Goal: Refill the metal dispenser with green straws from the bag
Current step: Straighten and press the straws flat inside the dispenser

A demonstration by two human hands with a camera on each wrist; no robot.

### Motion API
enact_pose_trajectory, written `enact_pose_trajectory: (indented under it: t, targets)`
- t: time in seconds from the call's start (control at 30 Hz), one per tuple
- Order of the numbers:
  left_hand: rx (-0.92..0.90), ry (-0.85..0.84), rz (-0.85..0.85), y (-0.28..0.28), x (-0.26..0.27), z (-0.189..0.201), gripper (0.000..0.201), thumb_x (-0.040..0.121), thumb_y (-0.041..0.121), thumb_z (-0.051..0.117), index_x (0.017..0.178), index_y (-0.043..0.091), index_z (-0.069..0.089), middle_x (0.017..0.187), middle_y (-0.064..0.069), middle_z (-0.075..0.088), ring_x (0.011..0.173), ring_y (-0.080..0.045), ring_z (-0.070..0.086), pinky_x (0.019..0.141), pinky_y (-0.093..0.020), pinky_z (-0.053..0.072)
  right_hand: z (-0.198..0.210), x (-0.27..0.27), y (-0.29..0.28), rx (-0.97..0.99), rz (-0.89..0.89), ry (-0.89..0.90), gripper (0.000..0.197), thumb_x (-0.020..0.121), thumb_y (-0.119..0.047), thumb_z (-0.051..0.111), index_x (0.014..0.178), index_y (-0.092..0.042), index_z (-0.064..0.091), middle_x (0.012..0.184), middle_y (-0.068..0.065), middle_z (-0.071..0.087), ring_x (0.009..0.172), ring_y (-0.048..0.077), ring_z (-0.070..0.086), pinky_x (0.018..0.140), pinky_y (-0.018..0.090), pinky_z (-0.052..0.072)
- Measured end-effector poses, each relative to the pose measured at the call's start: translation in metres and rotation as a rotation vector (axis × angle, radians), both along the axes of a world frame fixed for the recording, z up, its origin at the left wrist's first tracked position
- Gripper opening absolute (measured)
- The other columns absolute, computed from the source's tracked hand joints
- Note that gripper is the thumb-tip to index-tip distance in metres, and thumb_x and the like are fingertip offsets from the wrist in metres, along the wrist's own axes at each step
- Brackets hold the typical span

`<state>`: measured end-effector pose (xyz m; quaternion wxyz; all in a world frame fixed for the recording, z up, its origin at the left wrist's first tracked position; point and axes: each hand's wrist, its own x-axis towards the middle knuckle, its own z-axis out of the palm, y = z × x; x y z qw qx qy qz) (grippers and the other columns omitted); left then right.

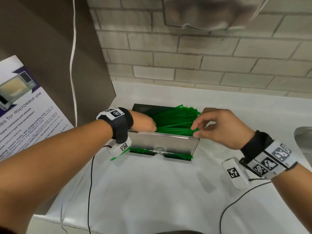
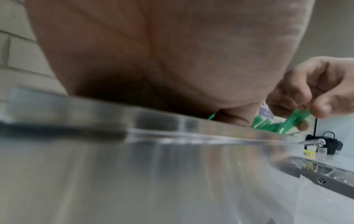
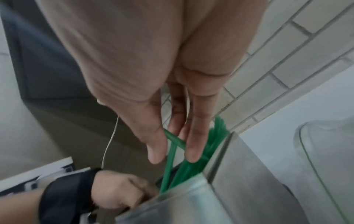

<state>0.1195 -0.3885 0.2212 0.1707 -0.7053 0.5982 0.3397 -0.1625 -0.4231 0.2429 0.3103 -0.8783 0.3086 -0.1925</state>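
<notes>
We have the metal dispenser (image 1: pixel 163 142) on the white counter (image 1: pixel 152 191), near its back left corner against the brick wall (image 1: pixel 202 65), and its open top is already heaped with green straws (image 1: pixel 175 121). Our left hand (image 1: pixel 146 123) reaches into the left end of the bin; its fingers are buried among the straws, so we cannot tell whether they grip anything. Our right hand (image 3: pixel 172 136) pinches a few crossed straws between thumb and fingertips (image 3: pixel 156 156) at the right end.

The risks, as we judge them: the straws lie fanned and uneven, their far ends jutting over the back right rim, so a tug on the pinched ones could drag neighbours over the edge onto the counter. Crossed straws may also jam the feed slot; some already poke out of the lower front tray (image 1: pixel 148 152), and one sticks out past its left corner. Pressing down hard on the left could tip or slide the light steel box.

Around us: a microwave-use poster (image 1: pixel 25 112) on the grey panel to the left, a white cord (image 1: pixel 73 65) hanging beside it, and a clear plastic piece (image 1: pixel 303 137) at the counter's right edge, perhaps the bag, though we cannot tell. The wrist-camera cables (image 1: pixel 90 183) trail across the counter's front, where a forearm could snag them. Nothing blocks the bin's opening but our own hands.
</notes>
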Motion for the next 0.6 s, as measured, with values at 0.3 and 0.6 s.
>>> enact_pose_trajectory:
  t: [0.3,0.6]
  targets:
    - [0.039,0.151,-0.007,0.007,-0.001,-0.005,0.078,0.093,0.069,0.043,0.154,0.021,0.037,0.16,0.004,0.032,0.148,-0.017,0.029,0.121,-0.034,0.017,0.022,-0.009,-0.006,-0.334,-0.191,0.07,0.011,0.074,-0.02,0.086,0.076,-0.021,0.075,0.064,-0.007,0.066,0.057,0.013,0.064,0.063,0.022,0.052]
    - [-0.04,0.026,-0.19,0.012,-0.006,-0.01,0.105,0.078,0.075,0.061,0.158,0.02,0.023,0.16,0.0,0.033,0.141,-0.021,0.04,0.115,-0.031,0.033,0.115,-0.061,-0.018,-0.157,-0.281,-0.408,0.033,0.073,-0.051,0.079,0.084,-0.024,0.067,0.069,0.0,0.065,0.057,0.008,0.064,0.054,0.016,0.051]
